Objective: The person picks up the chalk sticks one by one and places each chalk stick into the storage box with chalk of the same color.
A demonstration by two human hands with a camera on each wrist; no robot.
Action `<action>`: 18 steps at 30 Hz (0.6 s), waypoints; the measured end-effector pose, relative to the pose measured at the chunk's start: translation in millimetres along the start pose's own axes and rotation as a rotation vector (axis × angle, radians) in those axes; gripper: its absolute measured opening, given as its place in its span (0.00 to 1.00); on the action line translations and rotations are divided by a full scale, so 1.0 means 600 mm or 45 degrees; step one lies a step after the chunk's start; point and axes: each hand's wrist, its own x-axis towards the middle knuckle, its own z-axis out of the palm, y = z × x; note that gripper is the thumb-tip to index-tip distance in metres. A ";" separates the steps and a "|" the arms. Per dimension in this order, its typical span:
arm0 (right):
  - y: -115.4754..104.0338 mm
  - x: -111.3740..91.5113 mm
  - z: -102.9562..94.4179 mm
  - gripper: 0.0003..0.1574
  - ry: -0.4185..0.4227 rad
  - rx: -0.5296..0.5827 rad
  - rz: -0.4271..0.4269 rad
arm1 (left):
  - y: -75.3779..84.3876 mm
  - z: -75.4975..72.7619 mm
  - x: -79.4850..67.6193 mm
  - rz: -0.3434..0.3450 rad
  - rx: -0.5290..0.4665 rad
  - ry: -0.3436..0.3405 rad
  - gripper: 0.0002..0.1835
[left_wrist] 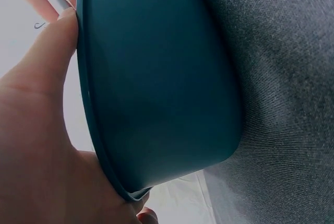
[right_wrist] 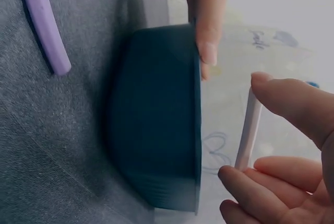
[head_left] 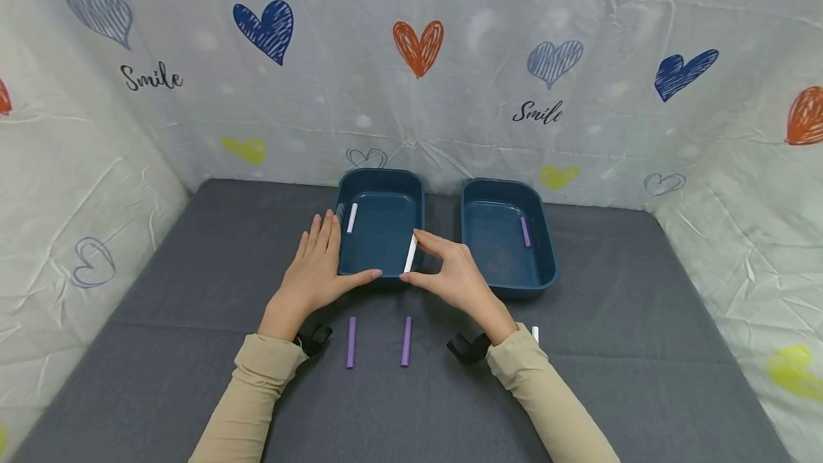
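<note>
My right hand (head_left: 458,279) pinches a white chalk stick (head_left: 410,254) by its two ends, between thumb and fingers, over the right front part of the left blue tray (head_left: 381,171). In the right wrist view the held chalk (right_wrist: 249,130) is above the rim level. My left hand (head_left: 313,269) rests against that tray, its straight fingers along the left side and its thumb stretched along the front rim. Seen from the left wrist, the thumb (left_wrist: 49,51) lies at the tray's rim. Another white chalk stick (head_left: 351,218) lies inside this tray, near its left wall.
A second blue tray (head_left: 546,263) stands to the right with a purple chalk stick (head_left: 525,232) inside. Two purple chalk sticks, one left (head_left: 351,343) and one right (head_left: 406,341), lie on the grey cloth in front. A white stick (head_left: 535,334) is partly hidden by my right sleeve.
</note>
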 end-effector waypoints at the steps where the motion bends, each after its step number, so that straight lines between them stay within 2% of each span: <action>1: 0.002 0.003 0.001 0.49 0.003 0.012 0.002 | 0.001 0.000 0.000 0.002 0.003 0.001 0.70; 11: 0.007 0.034 0.008 0.51 0.006 0.053 0.018 | 0.000 0.001 -0.002 0.001 0.016 -0.005 0.69; 18: 0.006 0.066 0.004 0.50 -0.032 0.090 0.074 | 0.001 -0.001 -0.002 -0.003 0.011 -0.004 0.69</action>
